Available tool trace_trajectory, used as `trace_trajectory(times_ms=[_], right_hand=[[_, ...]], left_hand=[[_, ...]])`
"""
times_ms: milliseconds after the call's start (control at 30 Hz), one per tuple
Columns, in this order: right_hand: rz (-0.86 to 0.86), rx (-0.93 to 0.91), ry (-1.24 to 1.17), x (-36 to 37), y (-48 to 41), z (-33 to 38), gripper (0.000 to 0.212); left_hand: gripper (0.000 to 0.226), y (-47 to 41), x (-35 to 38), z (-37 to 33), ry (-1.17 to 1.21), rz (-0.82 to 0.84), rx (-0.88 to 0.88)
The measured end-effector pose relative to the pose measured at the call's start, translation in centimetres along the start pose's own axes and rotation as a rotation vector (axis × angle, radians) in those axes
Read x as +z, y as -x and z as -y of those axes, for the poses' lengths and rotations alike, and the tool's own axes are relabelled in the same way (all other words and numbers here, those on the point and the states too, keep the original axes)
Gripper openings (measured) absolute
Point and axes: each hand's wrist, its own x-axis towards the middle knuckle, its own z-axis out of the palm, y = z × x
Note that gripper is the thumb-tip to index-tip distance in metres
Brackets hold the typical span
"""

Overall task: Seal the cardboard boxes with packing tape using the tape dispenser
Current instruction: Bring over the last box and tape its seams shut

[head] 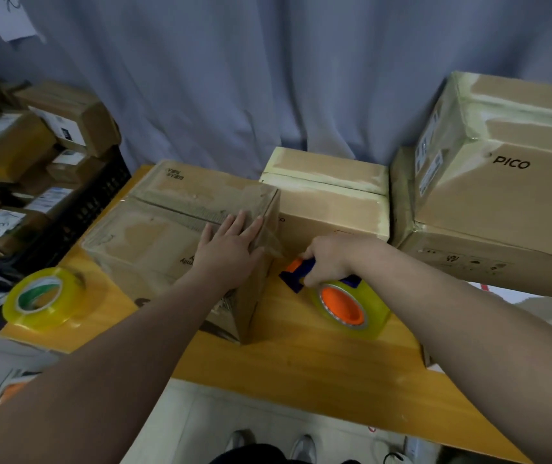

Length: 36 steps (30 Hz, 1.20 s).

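Dispenser (pixel 343 304) in right grip (pixel 330 259), beside box (pixel 154 236) under left grip (pixel 231 249)

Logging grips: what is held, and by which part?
The right hand grips the tape dispenser by its blue frame; the left hand lies flat on the box.

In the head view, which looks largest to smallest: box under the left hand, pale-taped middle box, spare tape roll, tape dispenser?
1. Box under the left hand
2. Pale-taped middle box
3. Spare tape roll and tape dispenser: alike, unranked; dispenser partly covered by right hand
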Motion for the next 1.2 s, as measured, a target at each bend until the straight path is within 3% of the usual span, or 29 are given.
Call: trace_trajectory(times_ms=[100, 167, 267, 333, 433, 600, 667, 800, 933, 1000, 1067, 1133, 1200], right_hand=[[0.024, 0.021, -0.133, 0.6, -1.6, 0.1, 0.041], [0.128, 0.081, -0.070, 2.4, -2.1, -0.8, 0.033], [0.191, 0.158, -0.083, 7.1, -2.2, -4.8, 0.044], [0.057, 0.205, -0.423, 9.3, -1.4, -7.8, 0.053], [-0.084, 0.273, -0.969, 11.1, -1.2, -10.0, 0.038], [-0.162, 0.314, -1.406, 14.1, -4.2, -9.5, 0.028], [-0.124, 0.338, -1.436, 15.2, -5.3, -9.2, 0.030], [-0.118, 0.386, -1.390, 16.6, -6.2, -9.4, 0.009], [-0.172, 0.352, -1.223, 17.2, -6.1, -9.5, 0.012], [-0.295, 0.337, -1.018, 16.8, -6.7, -8.5, 0.018], [-0.555, 0.238, -0.886, 14.5, -7.2, -6.4, 0.036], [-0.687, 0.024, -1.150, 10.3, -6.5, -3.1, 0.034], [-0.524, -0.139, -1.391, 6.2, -5.2, 0.3, 0.035]], left_hand=[[0.059, -0.1, -0.1, 0.1, 0.004, 0.001, -0.007], [0.059, -0.1, -0.1, 0.2, 0.009, 0.001, -0.010], [0.059, 0.0, 0.0, 0.1, 0.016, -0.001, -0.014], [0.059, -0.1, 0.1, 0.1, 0.013, -0.005, -0.010], [0.059, -0.2, 0.3, 0.2, 0.019, -0.005, -0.012], [0.058, -0.1, 0.5, 0.3, -0.006, -0.029, -0.010], [0.058, -0.1, 0.6, 0.4, -0.013, -0.033, -0.011], [0.058, 0.0, 0.7, 0.4, -0.007, -0.044, -0.009], [0.058, 0.0, 0.7, 0.3, -0.009, -0.053, -0.014], [0.058, 0.0, 0.7, 0.2, -0.007, -0.052, -0.016], [0.058, 0.0, 0.6, 0.2, -0.004, -0.046, -0.016], [0.058, 0.0, 0.6, 0.2, 0.002, -0.045, -0.014], [0.058, 0.0, 0.6, 0.2, 0.004, -0.051, -0.013]])
